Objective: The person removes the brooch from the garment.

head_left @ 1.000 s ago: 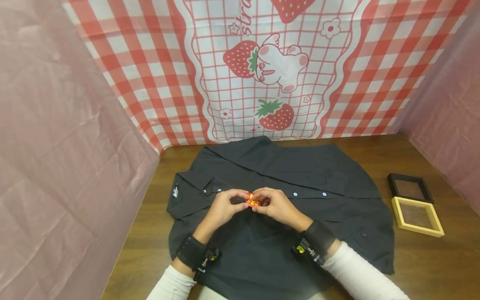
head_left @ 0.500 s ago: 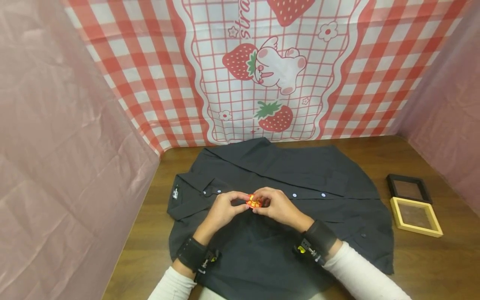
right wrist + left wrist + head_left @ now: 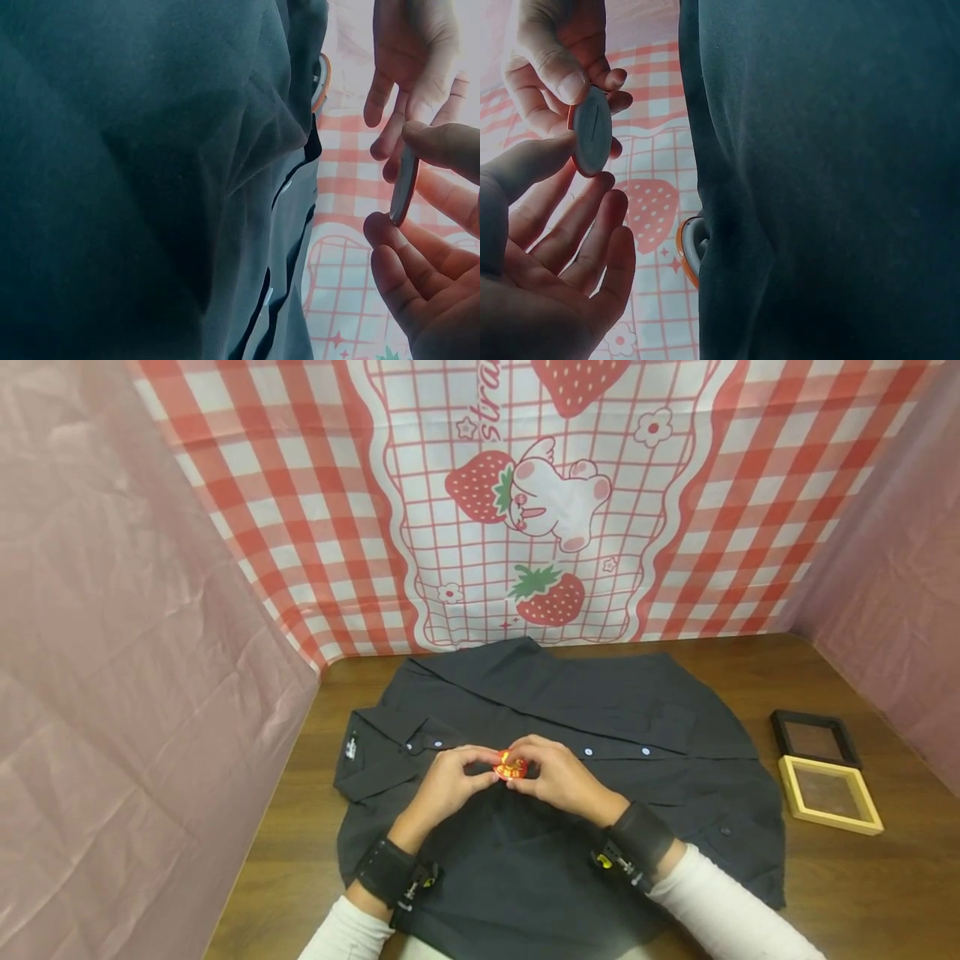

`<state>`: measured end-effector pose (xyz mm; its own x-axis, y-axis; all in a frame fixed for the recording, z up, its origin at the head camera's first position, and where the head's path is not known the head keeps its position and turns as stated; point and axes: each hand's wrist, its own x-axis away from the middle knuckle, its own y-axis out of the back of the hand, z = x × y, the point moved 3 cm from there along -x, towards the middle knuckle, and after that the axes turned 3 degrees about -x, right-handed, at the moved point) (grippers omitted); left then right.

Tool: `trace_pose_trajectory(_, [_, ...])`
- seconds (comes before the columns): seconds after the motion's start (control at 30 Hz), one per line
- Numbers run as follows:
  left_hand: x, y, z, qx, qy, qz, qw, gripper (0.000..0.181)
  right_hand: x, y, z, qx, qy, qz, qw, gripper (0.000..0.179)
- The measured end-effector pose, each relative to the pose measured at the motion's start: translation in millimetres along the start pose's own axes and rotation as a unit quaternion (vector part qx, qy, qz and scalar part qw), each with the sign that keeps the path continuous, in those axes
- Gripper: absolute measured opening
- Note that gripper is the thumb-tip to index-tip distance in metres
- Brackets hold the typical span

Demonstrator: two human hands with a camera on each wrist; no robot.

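In the head view a round red badge (image 3: pixel 511 767) with gold markings is held over the dark button shirt (image 3: pixel 525 860). My left hand (image 3: pixel 454 782) pinches its left edge between thumb and fingertips. From the other side my right hand (image 3: pixel 557 781) grips it with thumb and fingers. Its pale back, with a thin pin line across it, faces the camera in the left wrist view, where the badge (image 3: pixel 592 133) stands nearly on edge. A second round, orange-rimmed piece (image 3: pixel 689 251) is partly hidden by the shirt's fabric.
The shirt lies spread on a wooden table (image 3: pixel 288 827), its collar to the left. At the right are a black frame (image 3: pixel 813 737) and a yellow frame (image 3: pixel 831 795). A strawberry-print cloth (image 3: pixel 517 560) hangs behind, with pink drapes (image 3: pixel 165 652) at the sides.
The badge's red face has tilted slightly more into the head camera's view. Both hands keep their hold in almost the same place, and the head view has shifted a little.
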<state>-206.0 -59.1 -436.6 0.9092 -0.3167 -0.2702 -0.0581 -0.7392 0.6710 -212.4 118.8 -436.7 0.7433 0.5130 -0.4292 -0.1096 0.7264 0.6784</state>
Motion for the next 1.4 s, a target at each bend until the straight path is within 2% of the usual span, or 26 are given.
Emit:
trace_pose_trajectory(0.23, [-0.7, -1.2, -0.9, -0.020, -0.004, -0.004, 0.9998, 0.022, 1.3, 1.1, 2.8, 0.043, 0.004, -0.005, 0.9990, 0.024])
trace_pose_trajectory(0.37, [-1.2, -1.3, -2.0, -0.023, -0.013, -0.009, 0.9996, 0.023, 1.3, 3.7, 2.7, 0.049, 0.008, -0.006, 0.9988, 0.023])
trace_pose_trajectory(0.8, [-3.1, -0.7, -3.3, -0.027, -0.033, -0.025, 0.9988, 0.022, 0.9, 9.5, 0.9, 0.018, 0.007, -0.016, 0.9997, 0.025])
trace_pose_trajectory(1.1, [-4.4, -0.4, -3.2, -0.018, -0.044, -0.017, 0.9987, 0.022, 0.0, 12.9, 1.5, -0.009, -0.025, -0.003, 0.9996, 0.024])
trace_pose_trajectory(1.4, [-5.7, 0.9, -5.0, -0.007, -0.049, -0.020, 0.9986, 0.022, -1.1, 13.4, 1.4, -0.034, -0.040, 0.001, 0.9986, 0.023])
